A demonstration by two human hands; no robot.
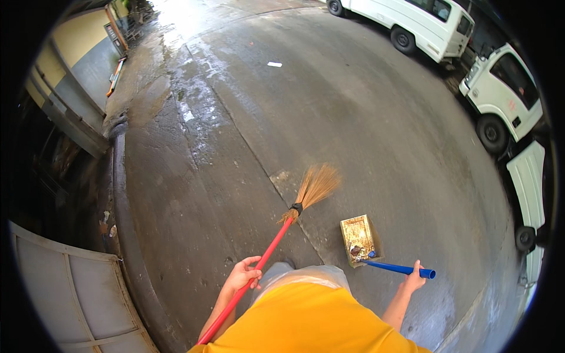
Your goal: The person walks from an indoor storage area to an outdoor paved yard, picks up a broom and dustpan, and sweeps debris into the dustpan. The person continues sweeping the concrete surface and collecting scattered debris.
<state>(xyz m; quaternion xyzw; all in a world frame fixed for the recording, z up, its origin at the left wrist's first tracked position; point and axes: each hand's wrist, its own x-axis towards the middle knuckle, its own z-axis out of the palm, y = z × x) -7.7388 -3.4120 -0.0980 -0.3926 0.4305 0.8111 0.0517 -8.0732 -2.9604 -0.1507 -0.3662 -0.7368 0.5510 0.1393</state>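
Observation:
My left hand (243, 275) is closed round the red pole of a stick broom (272, 247). Its brown bristles (318, 183), bound with a black tie, fan out ahead of me over the pavement. To the right, my right hand (415, 277) grips the blue pipe handle (388, 267) of a dustpan near its end. The dustpan (357, 230) is a rusty, gold-coloured box-like metal can. A few small bits, one brown and one blue, show at its near end, where the handle joins. Broom and dustpan are apart.
Wet grey pavement (376, 135) stretches ahead, with a white scrap (274, 64) farther off. White vehicles (500, 88) line the right side. On the left are a curb (119, 176), a metal gate (70, 288) and a wall (88, 44) with an orange-ended object (113, 85) leaning there.

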